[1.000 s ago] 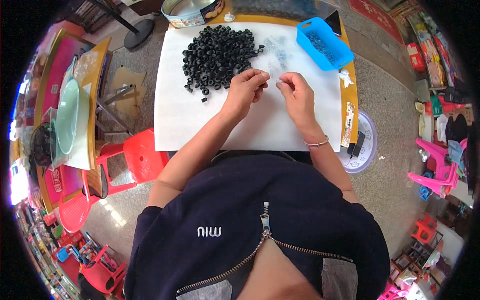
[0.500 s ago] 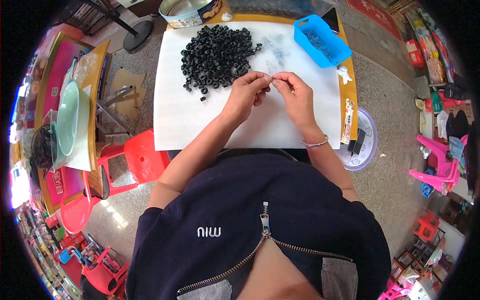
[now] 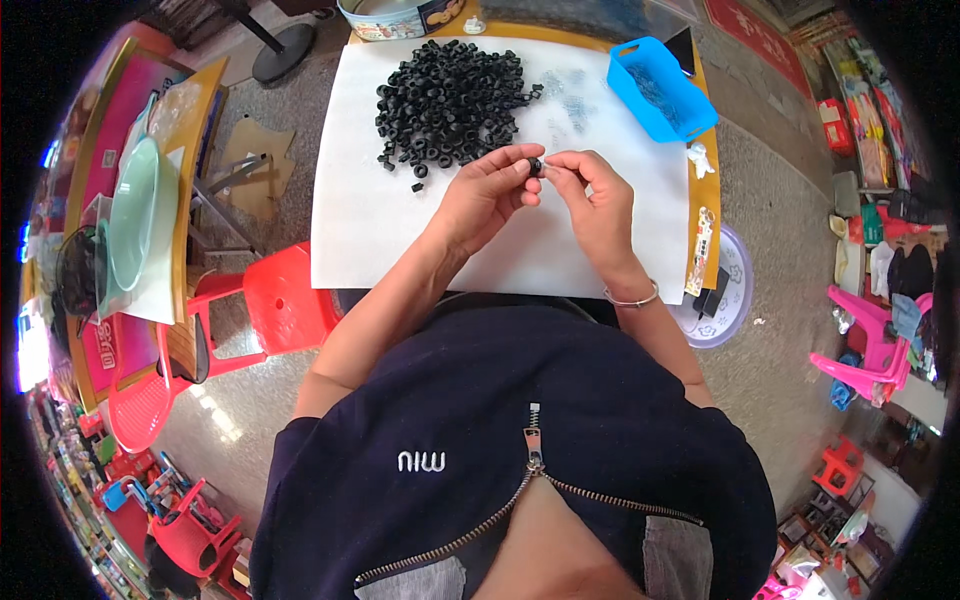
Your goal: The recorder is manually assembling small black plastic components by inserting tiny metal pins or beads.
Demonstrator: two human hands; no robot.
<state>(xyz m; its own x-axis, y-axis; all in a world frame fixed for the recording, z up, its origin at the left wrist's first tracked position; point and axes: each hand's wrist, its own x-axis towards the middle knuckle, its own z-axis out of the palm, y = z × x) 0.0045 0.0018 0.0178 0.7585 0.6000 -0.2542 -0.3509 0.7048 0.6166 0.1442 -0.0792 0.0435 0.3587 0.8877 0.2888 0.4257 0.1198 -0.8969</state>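
Over the white sheet [image 3: 400,245] on the table, my left hand [image 3: 482,200] pinches a small black ring-shaped part [image 3: 536,167] between thumb and fingertips. My right hand [image 3: 597,205] is closed in a pinch just beside it, its fingertips almost touching the part. Anything between those right fingertips is too small to make out. A heap of similar black parts [image 3: 450,105] lies beyond my left hand. Tiny clear or silvery pieces [image 3: 570,100] are scattered to the right of the heap. More small pieces lie inside a blue plastic basket [image 3: 618,70] at the far right.
A round printed tin [image 3: 395,22] and a clear container [image 3: 570,15] stand along the far edge. Crumpled white tissue [image 3: 700,158] lies on the right edge. A red stool [image 3: 290,300] is at the left, a lilac basin [image 3: 738,290] low at the right.
My left fingers have opened out somewhat, and the black part now shows between the hands. The right fingertips have drawn slightly apart from the left. The whole view has shifted a little.
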